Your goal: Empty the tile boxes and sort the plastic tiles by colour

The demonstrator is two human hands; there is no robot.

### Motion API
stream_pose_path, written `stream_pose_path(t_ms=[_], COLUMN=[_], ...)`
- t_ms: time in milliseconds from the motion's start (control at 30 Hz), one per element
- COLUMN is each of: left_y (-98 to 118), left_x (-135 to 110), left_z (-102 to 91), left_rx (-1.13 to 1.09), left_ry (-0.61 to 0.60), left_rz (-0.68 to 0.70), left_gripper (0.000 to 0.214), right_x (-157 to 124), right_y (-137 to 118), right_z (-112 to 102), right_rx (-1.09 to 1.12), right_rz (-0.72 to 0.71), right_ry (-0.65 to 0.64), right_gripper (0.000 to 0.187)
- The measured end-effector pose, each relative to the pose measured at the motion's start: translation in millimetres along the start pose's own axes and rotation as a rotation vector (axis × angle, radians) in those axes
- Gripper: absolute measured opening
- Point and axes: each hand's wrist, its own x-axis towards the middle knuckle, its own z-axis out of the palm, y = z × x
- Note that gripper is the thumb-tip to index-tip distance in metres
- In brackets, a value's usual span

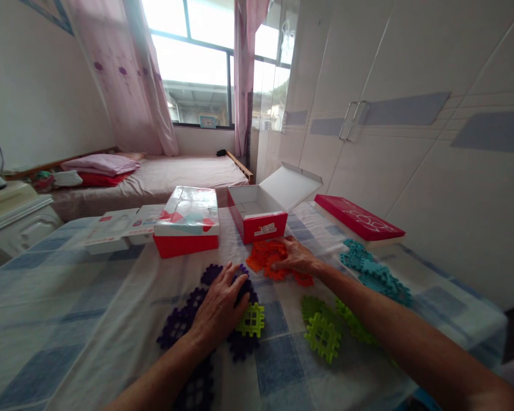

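My left hand [223, 299] lies over a spread of dark purple interlocking plastic tiles [175, 328], its fingers apart and stretched out. Beside its thumb, a lime-green square tile [252, 319] rests on the purple ones. Farther forward, my right hand [297, 257] reaches into a heap of orange interlocking tiles [263, 257], with thumb and fingers bent around part of it. Its fingertips are partly hidden among the orange pieces. More lime-green tiles [323, 337] lie below my right forearm, and teal tiles [374, 271] are heaped to its right.
An open red box [257, 226] with its white flap raised stands behind the orange heap. Left of it are a closed red-and-white box [187, 225] and white cartons [111, 231]. A red lid [357, 217] lies at the right, near the wardrobe. A checked cloth [278, 348] covers the table.
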Motion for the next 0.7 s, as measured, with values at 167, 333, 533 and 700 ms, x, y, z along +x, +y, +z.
stream_pose_path(t_ms=[167,333,533,700], left_y=[0,0,-1,-1], left_x=[0,-1,-1,0], left_z=[0.1,0.2,0.7,-0.9], left_rx=[0.006,0.008,-0.018,-0.007], left_ry=[-0.031,-0.039,-0.018,-0.042], left_rz=[-0.018,-0.027,-0.025,-0.029], left_gripper=[0.034,0.034,0.034,0.034], right_x=[1,-1,-6,-8], right_y=[-1,-1,-7,-4], right_z=[-6,-6,-7,-19], right_rx=[0.033,0.033,0.023,0.22], right_rz=[-0.003,-0.035,-0.04,0.065], right_ry=[0.011,0.071,0.238,0.329], right_gripper=[0.063,0.041,0.035,0.037])
